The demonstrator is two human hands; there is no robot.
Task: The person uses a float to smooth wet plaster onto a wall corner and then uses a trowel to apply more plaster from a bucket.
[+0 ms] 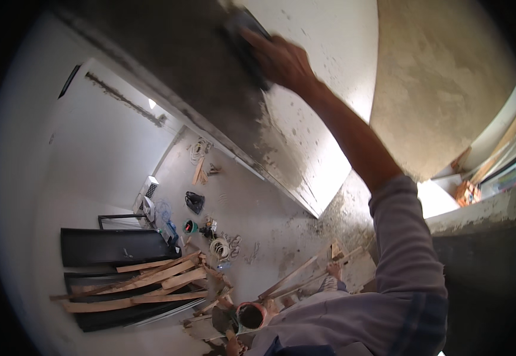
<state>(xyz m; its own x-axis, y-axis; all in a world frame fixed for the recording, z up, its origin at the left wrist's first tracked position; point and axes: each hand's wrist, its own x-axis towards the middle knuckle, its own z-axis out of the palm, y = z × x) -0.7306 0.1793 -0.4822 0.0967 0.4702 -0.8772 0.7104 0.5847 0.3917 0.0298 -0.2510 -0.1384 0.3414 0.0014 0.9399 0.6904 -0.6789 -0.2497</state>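
My right hand (pixel 284 64) reaches up with its fingers wrapped round a dark, flat plastering float (pixel 247 56). The float lies against the dark, damp plaster (pixel 181 59) on the wall surface; motion blurs it a little. Beside the damp area is a pale, speckled wall section (pixel 305 124) with a ragged plaster edge. Low at the bottom edge, my left hand (pixel 233 345) is partly visible, closed at what looks like the handle of a grey trowel (pixel 222 321). Next to that trowel stands a bucket with an orange rim (pixel 264 311) and dark contents.
Wooden boards (pixel 151 285) lie over black panels (pixel 115 247) at the lower left. Planks (pixel 305 276) sit near a foot (pixel 334 270). On the floor are a black bag (pixel 195 202), a coiled hose (pixel 220 249) and a green tub (pixel 191 226).
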